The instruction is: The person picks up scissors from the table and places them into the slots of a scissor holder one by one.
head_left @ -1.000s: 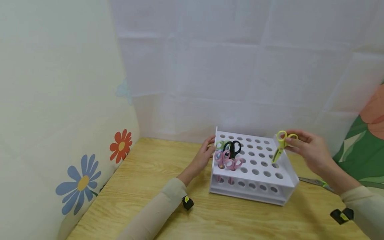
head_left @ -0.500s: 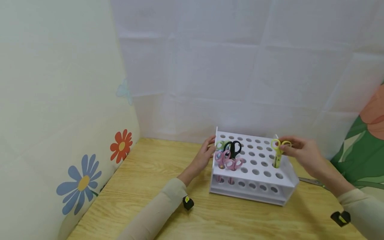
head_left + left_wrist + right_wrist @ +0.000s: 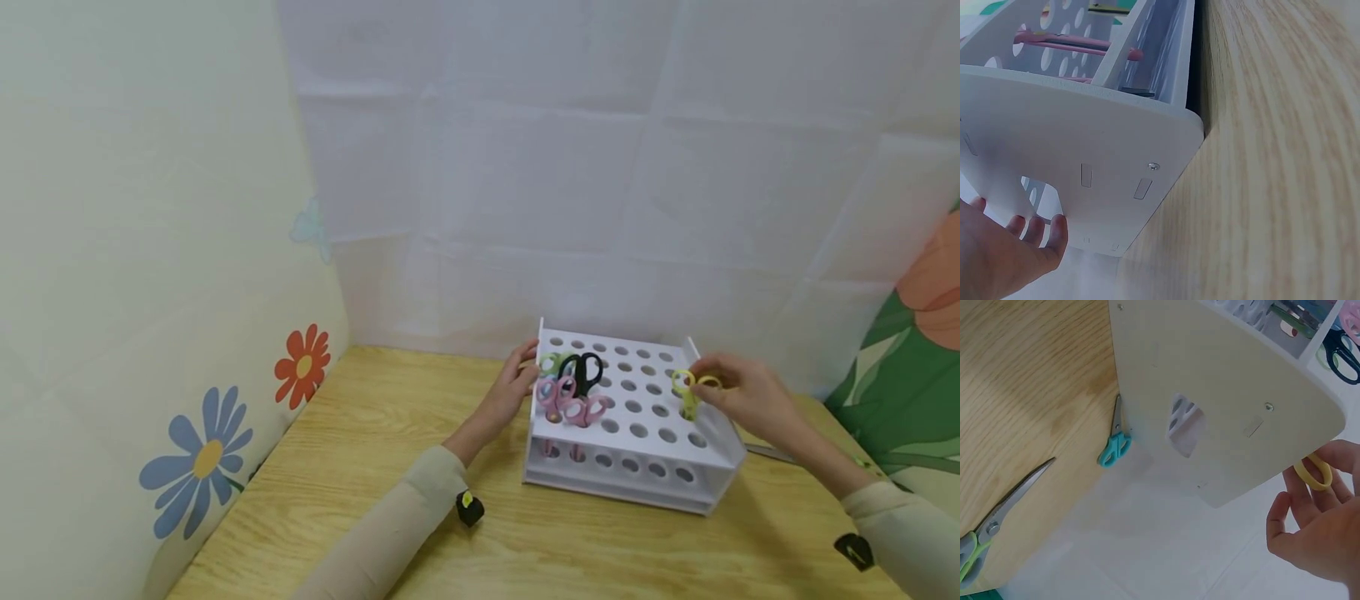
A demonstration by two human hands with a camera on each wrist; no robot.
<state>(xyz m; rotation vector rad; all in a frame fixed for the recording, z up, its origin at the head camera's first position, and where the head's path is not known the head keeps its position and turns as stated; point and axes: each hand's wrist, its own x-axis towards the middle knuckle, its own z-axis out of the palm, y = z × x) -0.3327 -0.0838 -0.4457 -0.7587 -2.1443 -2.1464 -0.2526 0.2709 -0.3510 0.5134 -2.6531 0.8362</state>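
Observation:
A white rack (image 3: pixel 727 479) with rows of round holes stands on the table. My right hand (image 3: pixel 753 400) pinches yellow scissors (image 3: pixel 689 404) by a handle loop, their blades down in a hole near the rack's right side. The right wrist view shows a yellow loop (image 3: pixel 1315 475) between the fingers; the side panel (image 3: pixel 1222 381) hides the blades. My left hand (image 3: pixel 504 400) touches the left side panel (image 3: pixel 1097 144), fingertips beside its cutout. Black scissors (image 3: pixel 580 383), pink scissors (image 3: pixel 555 400) and green-handled scissors stand in holes at the rack's left.
Teal scissors (image 3: pixel 1114 447) lie on the table beside the rack's right panel. Large scissors (image 3: pixel 991 528) with green handles lie farther right. A white cloth (image 3: pixel 480 183) hangs behind the wooden table (image 3: pixel 360 467), and flowered cloths flank it.
My right hand has moved left and down, lowering the yellow scissors from above the rack into a hole. The left hand and the rack have stayed in place.

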